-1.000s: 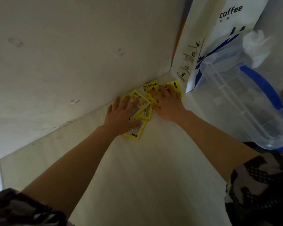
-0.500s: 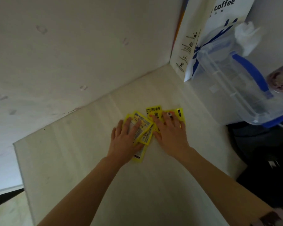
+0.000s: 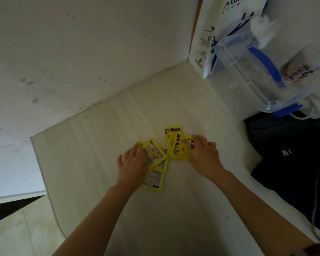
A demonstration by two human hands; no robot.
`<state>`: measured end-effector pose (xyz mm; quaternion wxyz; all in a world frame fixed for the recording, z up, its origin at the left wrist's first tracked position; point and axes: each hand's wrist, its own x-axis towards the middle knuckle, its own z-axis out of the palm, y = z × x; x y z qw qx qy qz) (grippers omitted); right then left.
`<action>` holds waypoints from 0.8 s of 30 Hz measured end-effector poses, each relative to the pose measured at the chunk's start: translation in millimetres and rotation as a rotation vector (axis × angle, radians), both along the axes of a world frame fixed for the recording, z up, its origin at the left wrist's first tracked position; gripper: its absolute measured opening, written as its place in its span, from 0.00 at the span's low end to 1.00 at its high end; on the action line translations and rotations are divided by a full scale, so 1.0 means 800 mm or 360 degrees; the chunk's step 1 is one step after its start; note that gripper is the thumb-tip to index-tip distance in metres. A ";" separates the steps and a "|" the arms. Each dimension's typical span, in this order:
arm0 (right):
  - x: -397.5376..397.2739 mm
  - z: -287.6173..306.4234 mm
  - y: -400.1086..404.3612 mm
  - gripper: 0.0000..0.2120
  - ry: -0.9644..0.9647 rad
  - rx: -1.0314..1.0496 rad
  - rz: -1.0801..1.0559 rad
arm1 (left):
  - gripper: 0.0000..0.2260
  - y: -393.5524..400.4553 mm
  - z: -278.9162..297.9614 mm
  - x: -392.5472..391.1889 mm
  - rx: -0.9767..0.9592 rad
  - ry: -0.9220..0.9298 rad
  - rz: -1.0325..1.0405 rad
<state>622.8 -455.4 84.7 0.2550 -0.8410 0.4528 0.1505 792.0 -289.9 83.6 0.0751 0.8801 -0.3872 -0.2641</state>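
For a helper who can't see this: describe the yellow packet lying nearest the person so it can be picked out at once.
On the pale tabletop in the white wall corner, a cluster of yellow packets lies under the left hand and right hand. The wanted packet juts toward the person from beneath the left hand; unlike its neighbours, it shows a large pale grey panel.

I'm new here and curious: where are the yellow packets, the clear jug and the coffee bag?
yellow packets (image 3: 179,146): head view, printed face of one packet.
clear jug (image 3: 245,72): head view, its see-through wall.
coffee bag (image 3: 229,19): head view, its white front.
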 end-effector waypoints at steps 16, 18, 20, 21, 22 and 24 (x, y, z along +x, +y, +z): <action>-0.006 0.018 0.004 0.12 -0.0400 0.0376 -0.0707 | 0.11 0.015 0.034 0.034 -0.0277 0.0396 0.0339; 0.014 0.028 0.000 0.11 -0.0540 0.0462 -0.0799 | 0.10 0.000 0.043 0.040 -0.0277 0.0396 0.0081; 0.037 0.028 -0.005 0.12 -0.0653 0.0564 -0.0951 | 0.11 -0.018 0.046 0.047 -0.0176 0.0327 -0.0169; 0.048 0.025 -0.007 0.13 -0.0673 0.0594 -0.1003 | 0.11 -0.026 0.044 0.049 -0.0113 0.0299 -0.0262; 0.060 0.022 -0.008 0.14 -0.0656 0.0603 -0.1010 | 0.12 -0.034 0.039 0.052 -0.0049 0.0267 -0.0339; 0.078 0.014 -0.009 0.14 -0.0521 0.0538 -0.0949 | 0.14 -0.046 0.028 0.057 0.0055 0.0184 -0.0451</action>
